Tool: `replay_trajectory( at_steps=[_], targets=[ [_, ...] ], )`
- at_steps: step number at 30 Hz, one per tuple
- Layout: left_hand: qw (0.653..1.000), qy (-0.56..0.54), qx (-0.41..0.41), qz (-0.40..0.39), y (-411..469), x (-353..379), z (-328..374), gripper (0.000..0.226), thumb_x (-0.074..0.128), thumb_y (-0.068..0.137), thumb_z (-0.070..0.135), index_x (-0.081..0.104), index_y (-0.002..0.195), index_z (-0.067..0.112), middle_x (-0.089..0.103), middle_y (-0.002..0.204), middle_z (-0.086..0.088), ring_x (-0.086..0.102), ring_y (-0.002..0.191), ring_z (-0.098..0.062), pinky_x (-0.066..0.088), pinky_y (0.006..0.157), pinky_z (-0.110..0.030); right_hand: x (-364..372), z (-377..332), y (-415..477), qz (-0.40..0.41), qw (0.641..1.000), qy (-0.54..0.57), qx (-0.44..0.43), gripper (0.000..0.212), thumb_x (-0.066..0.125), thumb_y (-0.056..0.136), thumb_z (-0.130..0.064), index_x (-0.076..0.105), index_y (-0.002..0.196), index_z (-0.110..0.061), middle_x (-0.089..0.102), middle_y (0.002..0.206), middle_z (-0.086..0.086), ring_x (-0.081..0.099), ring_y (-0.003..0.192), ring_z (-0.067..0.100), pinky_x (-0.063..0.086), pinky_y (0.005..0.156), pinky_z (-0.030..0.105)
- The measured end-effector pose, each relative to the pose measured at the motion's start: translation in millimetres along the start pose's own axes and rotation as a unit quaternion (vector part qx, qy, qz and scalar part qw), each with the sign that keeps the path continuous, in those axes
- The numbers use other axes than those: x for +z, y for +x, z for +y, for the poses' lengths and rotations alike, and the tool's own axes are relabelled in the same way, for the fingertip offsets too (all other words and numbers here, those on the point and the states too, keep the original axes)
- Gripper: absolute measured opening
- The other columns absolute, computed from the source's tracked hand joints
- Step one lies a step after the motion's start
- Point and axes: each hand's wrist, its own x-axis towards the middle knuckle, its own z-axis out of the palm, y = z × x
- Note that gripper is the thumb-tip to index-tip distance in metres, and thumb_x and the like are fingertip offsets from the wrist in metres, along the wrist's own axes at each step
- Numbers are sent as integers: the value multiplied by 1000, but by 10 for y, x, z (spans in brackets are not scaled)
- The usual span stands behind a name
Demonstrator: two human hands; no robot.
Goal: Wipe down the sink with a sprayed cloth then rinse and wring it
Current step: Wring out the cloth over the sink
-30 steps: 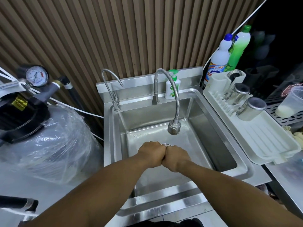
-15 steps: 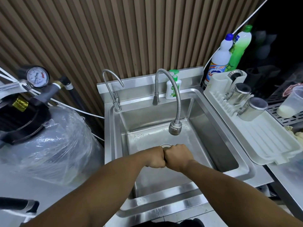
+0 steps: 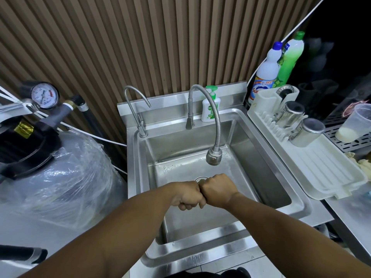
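Note:
My left hand (image 3: 185, 194) and my right hand (image 3: 217, 189) are clenched into tight fists, pressed knuckle to knuckle over the middle of the stainless steel sink (image 3: 269, 157). The left fist is rolled so that its curled fingers show underneath. The cloth is hidden inside the two fists and no part of it sticks out. The flexible faucet (image 3: 214, 156) hangs just beyond the hands, with no water visible from it. Part of the drain (image 3: 200, 178) shows behind the fists.
A second thin tap (image 3: 140, 121) and a soap pump bottle (image 3: 210, 109) stand at the sink's back. To the right lies a white drying rack (image 3: 331, 169) with two steel cups, with cleaner bottles (image 3: 267, 71) behind it. A plastic-wrapped tank (image 3: 60, 177) stands to the left.
The fists have stayed together over the drain. The left fist has rolled so that its fingers now show underneath, and the right fist has turned slightly the other way.

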Motion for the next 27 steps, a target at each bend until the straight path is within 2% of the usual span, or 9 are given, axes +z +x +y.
replay_trajectory(
  at_steps=[12, 18, 19, 21, 23, 24, 27],
  targets=[
    [997, -50, -19, -46, -13, -64, 4, 36, 58, 83, 1, 36, 62, 19, 28, 54, -1, 19, 46, -13, 15, 45, -20, 56, 40, 35, 32, 999, -31, -4, 31, 82, 45, -31, 54, 51, -20, 52, 40, -3, 48, 29, 21, 17, 45, 18],
    [994, -87, -22, -59, -20, -7, -42, 38, 57, 85, 0, 34, 61, 19, 27, 53, -1, 18, 44, -12, 13, 44, -18, 132, 41, 33, 59, 997, -46, -35, 28, 80, 51, -30, 53, 52, -20, 53, 42, -3, 50, 31, 20, 18, 45, 19],
    [994, -91, -18, -57, -16, 11, -54, 37, 58, 85, 0, 36, 62, 18, 29, 53, -1, 19, 44, -12, 14, 44, -19, 117, 35, 38, 63, 996, -47, -40, 24, 78, 57, -29, 56, 56, -20, 56, 46, -2, 53, 35, 21, 20, 45, 21],
    [993, -110, 9, -43, -11, 18, -88, 28, 63, 85, 4, 44, 67, 14, 34, 54, -1, 23, 44, -12, 16, 45, -22, 60, 34, 57, 45, 997, -38, -52, 13, 66, 79, -28, 64, 76, -15, 69, 69, 4, 65, 57, 28, 31, 51, 28],
    [988, -142, 51, -23, -40, -37, -142, 15, 69, 85, 9, 55, 83, 9, 42, 58, -1, 30, 47, -12, 22, 46, -24, -37, 21, 48, 0, 1000, -3, -1, 20, 55, 91, -30, 65, 96, -13, 70, 91, 10, 67, 80, 33, 35, 61, 33],
    [984, -164, 69, -10, -47, -80, -168, 16, 73, 84, 11, 58, 90, 9, 46, 62, -1, 36, 49, -12, 27, 47, -24, -54, 28, 26, -10, 999, 30, 42, 22, 55, 92, -32, 65, 102, -14, 70, 96, 10, 66, 86, 34, 36, 63, 34],
    [950, -293, 102, 36, -71, -172, -308, 26, 78, 86, 18, 67, 108, 11, 61, 79, -6, 51, 58, -14, 39, 53, -26, 32, 74, -53, -48, 965, 205, 153, 24, 63, 86, -40, 57, 99, -21, 67, 97, 7, 63, 89, 32, 44, 66, 33]
  ],
)
